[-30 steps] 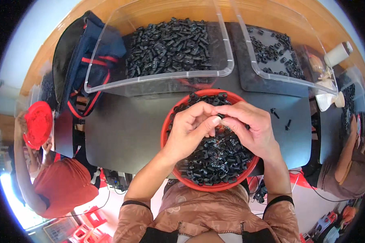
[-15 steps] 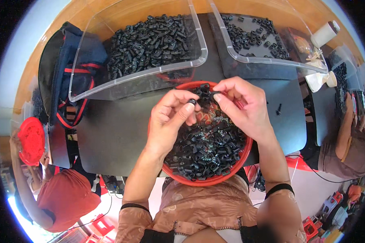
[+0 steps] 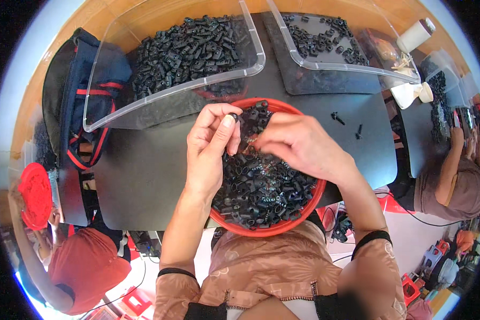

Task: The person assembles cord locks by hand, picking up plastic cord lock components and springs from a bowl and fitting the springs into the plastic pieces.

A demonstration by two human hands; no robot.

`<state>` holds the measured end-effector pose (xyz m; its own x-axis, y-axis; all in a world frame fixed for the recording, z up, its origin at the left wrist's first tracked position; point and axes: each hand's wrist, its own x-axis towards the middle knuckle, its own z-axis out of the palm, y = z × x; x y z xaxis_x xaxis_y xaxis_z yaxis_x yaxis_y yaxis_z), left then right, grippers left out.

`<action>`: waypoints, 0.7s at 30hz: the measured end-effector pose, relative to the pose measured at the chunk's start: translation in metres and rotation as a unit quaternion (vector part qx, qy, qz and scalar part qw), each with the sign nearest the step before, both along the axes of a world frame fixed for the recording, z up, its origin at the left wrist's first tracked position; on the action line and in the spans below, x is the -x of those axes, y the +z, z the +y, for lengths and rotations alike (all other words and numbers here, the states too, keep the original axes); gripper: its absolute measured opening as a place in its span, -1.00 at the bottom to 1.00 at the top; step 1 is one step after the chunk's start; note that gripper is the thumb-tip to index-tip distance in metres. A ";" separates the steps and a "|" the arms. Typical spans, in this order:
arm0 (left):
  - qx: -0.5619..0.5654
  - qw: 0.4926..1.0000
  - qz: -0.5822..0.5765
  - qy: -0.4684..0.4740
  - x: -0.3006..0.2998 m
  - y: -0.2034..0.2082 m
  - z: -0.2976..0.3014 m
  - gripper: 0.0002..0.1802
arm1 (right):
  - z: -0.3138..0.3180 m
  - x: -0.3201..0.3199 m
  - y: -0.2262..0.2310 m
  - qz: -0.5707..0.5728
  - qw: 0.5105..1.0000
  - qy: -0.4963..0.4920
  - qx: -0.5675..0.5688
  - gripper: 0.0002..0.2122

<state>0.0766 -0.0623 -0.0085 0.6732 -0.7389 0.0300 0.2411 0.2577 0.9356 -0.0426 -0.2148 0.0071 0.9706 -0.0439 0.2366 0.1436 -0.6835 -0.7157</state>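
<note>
Between the thumb and fingers of my left hand (image 3: 208,140) is a small black plastic part (image 3: 233,116), held above the left rim of a red basin (image 3: 320,200). Many black plastic parts (image 3: 250,200), some of them hollow, fill the basin, with small metal springs (image 3: 272,184) scattered among them. My right hand (image 3: 298,144) is bent down over the basin's far right side, its fingertips among the parts. Motion blurs those fingers, so whether anything is in them is unclear.
Two clear plastic bins (image 3: 255,66) (image 3: 309,65) with black parts stand at the back. Two dark screws (image 3: 337,118) (image 3: 359,132) lie on the black table (image 3: 144,176). A navy bag (image 3: 85,90) is at left, a thread cone (image 3: 415,35) at back right. Co-workers sit on both sides.
My right hand has left the small black piece it was pinching and dropped into the basin. My left hand keeps its part. The whole view has shifted slightly.
</note>
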 end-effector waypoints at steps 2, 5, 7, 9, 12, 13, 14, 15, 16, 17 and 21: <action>0.002 1.000 0.005 -0.004 0.000 -0.001 -0.001 -0.84 | 0.006 0.001 0.002 0.030 0.994 -0.010 0.106 -0.94; 0.012 1.000 0.008 0.000 -0.001 -0.002 0.001 -0.83 | 0.004 0.001 0.002 0.040 0.965 -0.053 0.254 -0.95; 0.011 1.000 0.003 0.002 -0.002 -0.003 0.002 -0.83 | 0.002 0.003 0.005 0.001 0.970 -0.100 0.223 -0.95; 0.012 1.000 0.005 -0.001 -0.002 -0.002 0.001 -0.83 | 0.005 0.008 0.008 0.020 0.972 -0.088 0.219 -0.89; 0.016 1.000 0.004 -0.007 -0.001 -0.003 0.000 -0.83 | 0.018 0.017 0.007 0.061 0.989 0.053 0.122 -0.81; 0.018 1.000 0.001 -0.006 -0.001 -0.004 -0.001 -0.83 | 0.018 0.018 0.005 0.061 0.989 0.051 0.123 -0.81; 0.019 1.000 0.002 -0.008 -0.001 -0.004 -0.001 -0.83 | 0.016 0.017 0.004 0.061 0.988 0.029 0.138 -0.81; 0.021 1.000 0.001 -0.007 -0.002 -0.004 -0.001 -0.83 | 0.013 0.015 0.004 0.060 0.987 0.009 0.152 -0.82; 0.024 1.000 0.000 -0.006 -0.002 -0.004 0.000 -0.83 | 0.009 0.014 0.003 0.032 0.985 -0.040 0.167 -0.84; 0.025 1.000 0.000 -0.007 -0.002 -0.003 0.000 -0.83 | 0.004 0.014 0.006 -0.026 0.980 -0.085 0.177 -0.87; 0.019 1.000 0.005 -0.002 -0.002 -0.003 0.002 -0.83 | 0.000 0.024 0.017 0.019 0.983 -0.127 0.131 -0.86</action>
<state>0.0786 -0.0607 -0.0119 0.6708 -0.7399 0.0518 0.2505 0.2917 0.9231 -0.0662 -0.2150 0.0239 0.9447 -0.2285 0.2354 -0.0791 -0.8551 -0.5124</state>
